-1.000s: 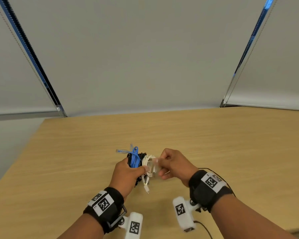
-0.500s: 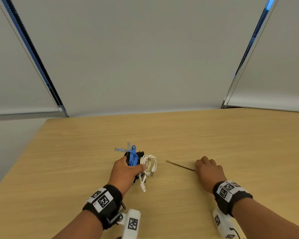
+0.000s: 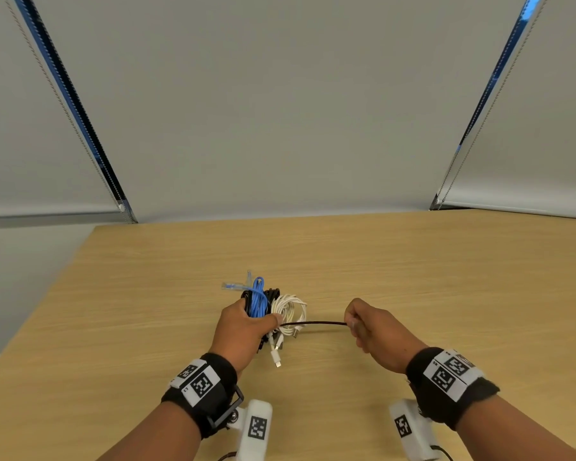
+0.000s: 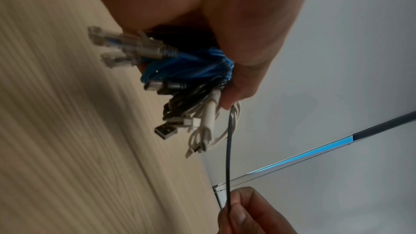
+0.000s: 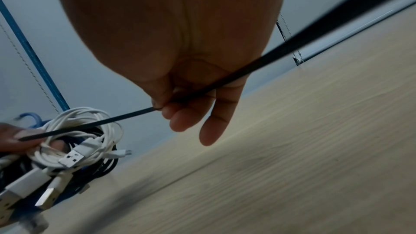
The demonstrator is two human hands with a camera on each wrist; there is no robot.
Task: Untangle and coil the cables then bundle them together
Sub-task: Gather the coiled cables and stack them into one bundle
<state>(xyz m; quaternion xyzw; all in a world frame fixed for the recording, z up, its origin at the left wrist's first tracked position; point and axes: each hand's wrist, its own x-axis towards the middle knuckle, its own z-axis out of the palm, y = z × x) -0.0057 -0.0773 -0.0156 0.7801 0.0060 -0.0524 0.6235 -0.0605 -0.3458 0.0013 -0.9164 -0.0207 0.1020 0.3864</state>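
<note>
Bundling begins above the table [image 3: 413,277]: left hand [image 3: 246,327] grips the coiled cables [image 3: 273,306] while right hand [image 3: 376,331] pinches a black tie [image 3: 313,324] stretched between them, which likely needs wrapping round the coils next.

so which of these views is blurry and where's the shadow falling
Head view: sharp, with wide-angle bending of the blind edges. Left wrist view: the clear plugs are soft, and a shadow lies on the table under the cables. Right wrist view: the black zip tie smears toward the upper right corner.
</note>
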